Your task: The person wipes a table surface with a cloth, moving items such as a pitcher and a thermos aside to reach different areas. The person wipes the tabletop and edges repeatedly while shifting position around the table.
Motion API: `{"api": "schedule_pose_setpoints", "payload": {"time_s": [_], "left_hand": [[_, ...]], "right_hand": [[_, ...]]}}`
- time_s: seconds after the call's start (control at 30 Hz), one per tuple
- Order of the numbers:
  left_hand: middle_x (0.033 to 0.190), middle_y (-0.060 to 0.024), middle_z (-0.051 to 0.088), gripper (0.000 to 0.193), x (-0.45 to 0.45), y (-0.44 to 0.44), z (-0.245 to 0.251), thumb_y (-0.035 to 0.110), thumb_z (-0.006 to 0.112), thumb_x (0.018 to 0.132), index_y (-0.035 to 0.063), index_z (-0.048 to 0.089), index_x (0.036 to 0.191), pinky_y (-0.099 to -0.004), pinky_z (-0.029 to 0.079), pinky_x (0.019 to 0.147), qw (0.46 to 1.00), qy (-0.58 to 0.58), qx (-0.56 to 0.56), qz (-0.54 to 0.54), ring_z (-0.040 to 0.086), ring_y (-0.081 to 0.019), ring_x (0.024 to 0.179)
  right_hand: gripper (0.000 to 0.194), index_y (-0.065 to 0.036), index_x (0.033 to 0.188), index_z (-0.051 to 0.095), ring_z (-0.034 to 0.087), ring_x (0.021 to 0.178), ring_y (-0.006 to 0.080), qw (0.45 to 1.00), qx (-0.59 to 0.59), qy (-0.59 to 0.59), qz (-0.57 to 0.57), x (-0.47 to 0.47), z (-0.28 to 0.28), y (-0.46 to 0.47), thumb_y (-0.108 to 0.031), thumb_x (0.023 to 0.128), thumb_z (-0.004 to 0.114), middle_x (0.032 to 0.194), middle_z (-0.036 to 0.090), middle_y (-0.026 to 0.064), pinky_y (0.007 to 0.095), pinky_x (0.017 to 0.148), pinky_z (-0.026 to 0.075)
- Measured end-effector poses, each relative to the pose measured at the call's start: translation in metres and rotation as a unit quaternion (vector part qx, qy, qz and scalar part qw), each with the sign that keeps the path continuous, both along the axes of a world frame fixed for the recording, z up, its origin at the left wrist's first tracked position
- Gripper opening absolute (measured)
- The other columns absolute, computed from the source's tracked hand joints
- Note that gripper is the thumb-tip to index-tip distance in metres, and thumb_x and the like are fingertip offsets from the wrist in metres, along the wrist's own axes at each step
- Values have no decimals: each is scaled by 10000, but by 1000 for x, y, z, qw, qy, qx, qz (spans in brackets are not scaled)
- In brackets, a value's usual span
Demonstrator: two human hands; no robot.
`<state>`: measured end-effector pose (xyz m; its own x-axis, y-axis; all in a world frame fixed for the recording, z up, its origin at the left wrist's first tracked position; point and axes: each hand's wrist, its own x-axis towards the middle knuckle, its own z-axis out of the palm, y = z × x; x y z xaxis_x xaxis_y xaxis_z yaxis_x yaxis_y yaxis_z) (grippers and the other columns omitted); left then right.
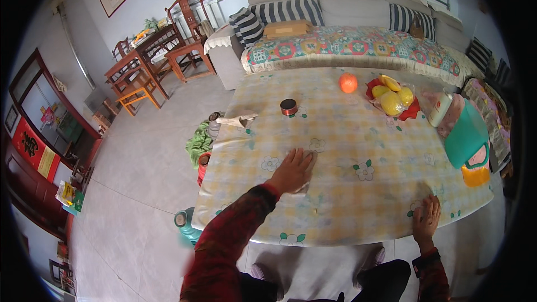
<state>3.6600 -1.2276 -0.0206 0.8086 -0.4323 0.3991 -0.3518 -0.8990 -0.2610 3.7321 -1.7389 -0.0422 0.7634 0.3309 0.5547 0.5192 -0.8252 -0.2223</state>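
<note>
My left hand lies palm down near the middle of the table, pressing on a pale cloth that is mostly hidden beneath it. Under both hands spreads a yellow-and-white checked tablecloth printed with flowers. Resting by the near right edge, my right hand touches the tablecloth and shows nothing in it. Beyond my left hand stands a small round tin with a dark top and red side. A crumpled beige cloth lies at the table's left edge.
An orange fruit and a red dish of yellow fruit sit at the far side. To the right are a white bottle and a green plastic jug. A teal bottle stands left of the table. Behind is a sofa.
</note>
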Motion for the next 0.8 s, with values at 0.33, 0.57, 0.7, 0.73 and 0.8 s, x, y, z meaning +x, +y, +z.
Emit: {"api": "schedule_pose_setpoints", "payload": {"time_s": [0.33,0.57,0.7,0.73,0.8], "left_hand": [[1439,-156,463,662,12,145,-19,389,560,894,20,426,1426,-499,369,1072,943,92,30,320,438,-375,1307],[1424,-148,448,516,-63,229,-34,357,572,877,84,566,1315,-533,352,1076,869,128,-58,474,395,-418,1311],[1404,-186,459,526,-30,203,-40,308,577,856,2,569,1284,-545,335,1077,921,125,71,362,409,-433,1278],[1398,-197,462,536,-11,185,-41,298,584,846,-18,565,1278,-549,328,1081,940,112,103,305,407,-439,1276],[1382,-222,470,562,32,137,-41,273,600,821,-53,551,1277,-555,321,1083,974,82,73,198,408,-443,1274]], "right_hand": [[344,23,1200,536,433,1275,422,1000,-14,15,-6,-2,10,3,-119,891,587,1331,491,218,509,1054,340],[358,7,1184,539,436,1274,419,1000,1,22,-19,-2,10,7,-115,856,611,1321,502,203,512,1058,338],[362,-8,1174,542,439,1273,415,999,15,31,-21,-4,12,9,-124,840,623,1314,507,198,515,1063,335],[363,-10,1173,542,439,1273,415,999,12,32,-23,-4,13,10,-125,838,625,1314,507,196,516,1063,335],[367,-14,1166,545,436,1277,412,999,19,22,-20,-5,14,11,-135,832,635,1309,509,192,514,1069,330]]}}
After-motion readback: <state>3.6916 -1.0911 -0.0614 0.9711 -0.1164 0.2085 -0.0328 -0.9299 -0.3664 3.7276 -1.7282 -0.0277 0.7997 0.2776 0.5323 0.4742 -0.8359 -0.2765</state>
